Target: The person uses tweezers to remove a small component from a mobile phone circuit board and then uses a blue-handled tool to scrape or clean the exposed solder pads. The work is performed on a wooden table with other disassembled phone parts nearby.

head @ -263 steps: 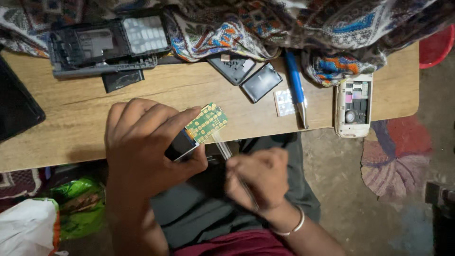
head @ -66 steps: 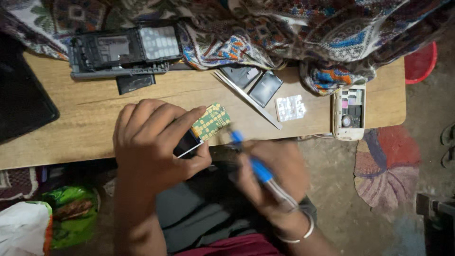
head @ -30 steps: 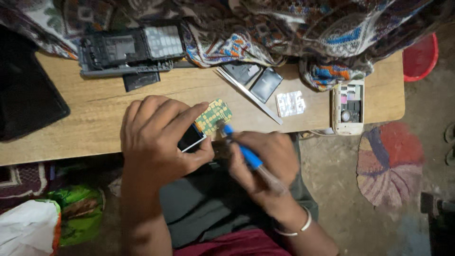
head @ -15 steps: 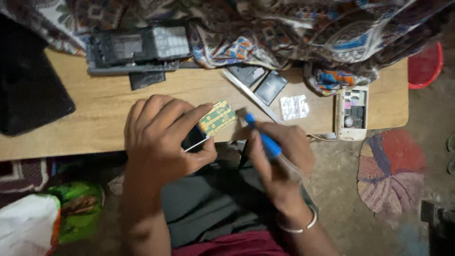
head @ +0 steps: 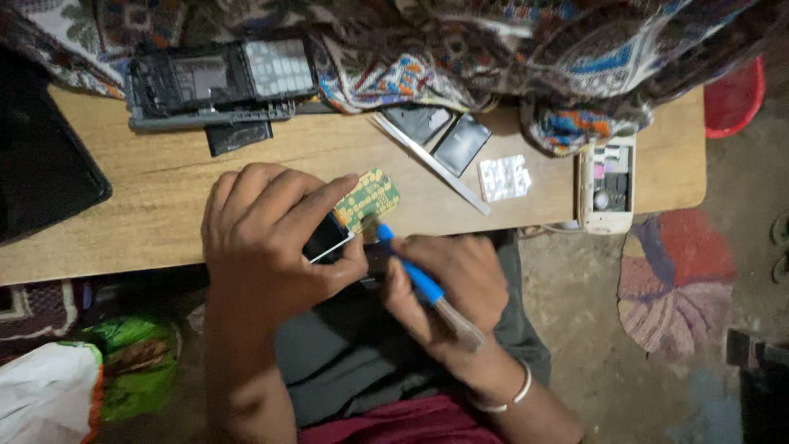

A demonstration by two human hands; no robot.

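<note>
A green circuit board (head: 368, 197) is pinched in the closed left grip (head: 275, 242) over the wooden surface (head: 164, 205) edge. A blue brush (head: 415, 279), clasped in the closed right grip (head: 448, 288), is touched to it. Phone parts (head: 218, 82) lie beyond.

circuit board (head: 367, 197) half hidden, screwdriver (head: 419, 281) tip unclear

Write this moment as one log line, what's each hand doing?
left hand: holds circuit board | right hand: holds blue brush, bristles at board | below: wooden table
</note>
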